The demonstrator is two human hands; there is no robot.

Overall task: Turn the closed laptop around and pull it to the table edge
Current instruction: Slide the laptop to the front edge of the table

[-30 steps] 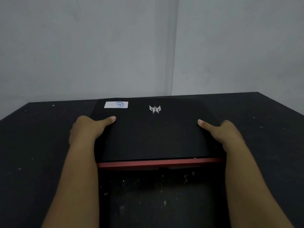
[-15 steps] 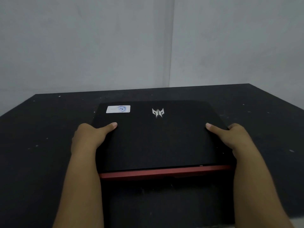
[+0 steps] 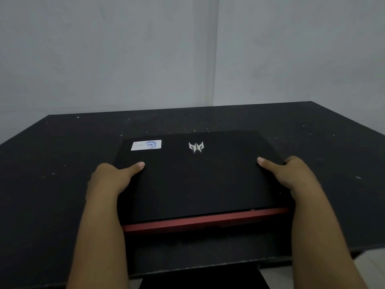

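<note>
A closed black laptop (image 3: pixel 200 180) lies flat on the black table (image 3: pixel 52 184), with a silver emblem and a white sticker on its lid. Its red strip faces me, a short way back from the table's near edge. My left hand (image 3: pixel 110 180) grips the laptop's left side, thumb laid on the lid. My right hand (image 3: pixel 291 176) grips the right side the same way. The fingers of both hands are hidden under or beside the laptop.
The table's near edge (image 3: pixel 208 265) runs across the bottom of the view, with a dark support below it. Grey walls meet in a corner behind the table's far edge. Small pale specks dot the tabletop.
The laptop has slid toward me with both hands on its sides. The table's near edge has come into view at the bottom.
</note>
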